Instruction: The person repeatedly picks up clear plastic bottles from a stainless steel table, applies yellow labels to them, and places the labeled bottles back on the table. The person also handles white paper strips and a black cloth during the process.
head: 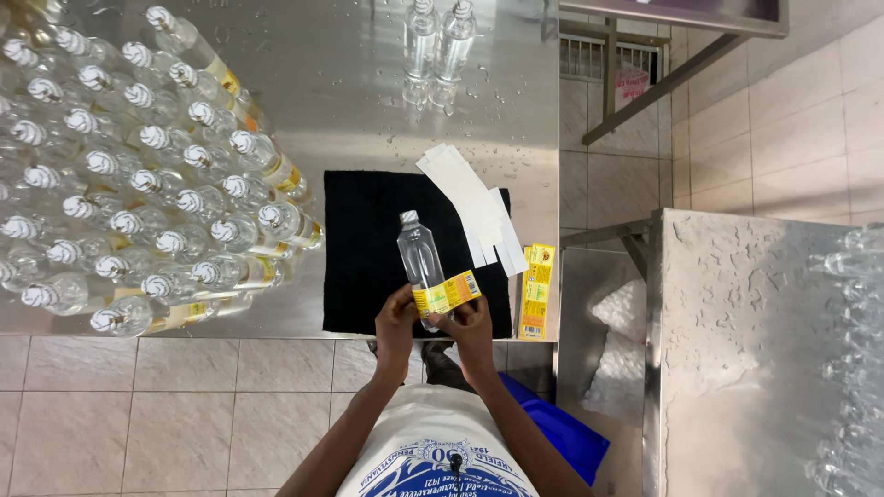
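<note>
Person stands at a steel table [368, 83], both hands low over a black mat [364, 248] at the near edge. A clear plastic bottle [419, 253] with a white cap lies on the mat, cap pointing away from them, base toward the body. Left hand [396, 317] is curled around the bottle's lower end, fingers pinching the left end of a yellow label [447, 294]. Right hand [471, 322] is also closed in a pinch, on the label from the other side; the label's right end sticks out past the bottle, not laid flat. Both hands touch bottle and label, nearly touching each other. Just right of the bottle, a fan of white backing strips [470, 202] lies partly on the mat, partly on bare steel. A stack of yellow labels [537, 290] sits by the table's right edge, just beside the mat. Left of the mat, a big pile of labelled bottles [138, 175] lies stacked on its side, caps facing this way. Two more bottles [437, 41] stand upright at the far side, water drops around them. A second steel surface [746, 350] sits off to the right, well apart.
</note>
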